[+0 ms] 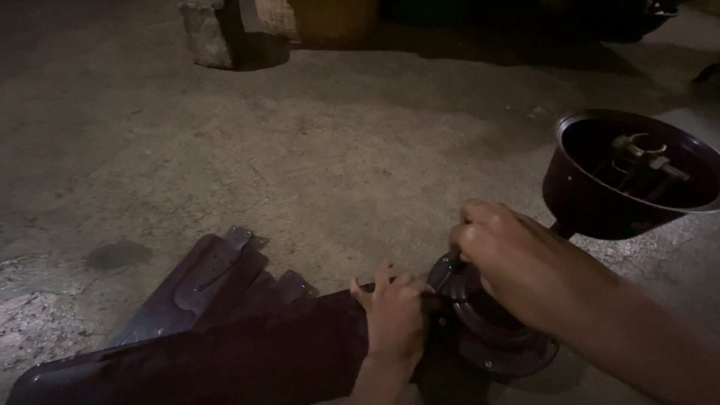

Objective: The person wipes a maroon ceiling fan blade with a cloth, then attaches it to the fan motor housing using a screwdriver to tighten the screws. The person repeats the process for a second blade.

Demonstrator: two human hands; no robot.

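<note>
**Ceiling fan in pieces on a concrete floor**

Dim light, rough concrete floor point(315, 150). Nearest, dark maroon fan blades point(217, 330) lie fanned out. The left hand point(394, 319) presses flat at one blade's root; the right hand point(510, 262) grips something at the motor hub point(491, 337). Beyond sits a maroon canopy cup point(600, 202).

A dark maroon ceiling-fan motor housing point(491, 330), round and ribbed, lies on the concrete floor at the near right. A long maroon fan blade point(225, 356) stretches left from it, flat on the floor, its inner end meeting the housing. Two more blades point(202, 289) lie stacked just beyond, metal brackets pointing far.
</note>
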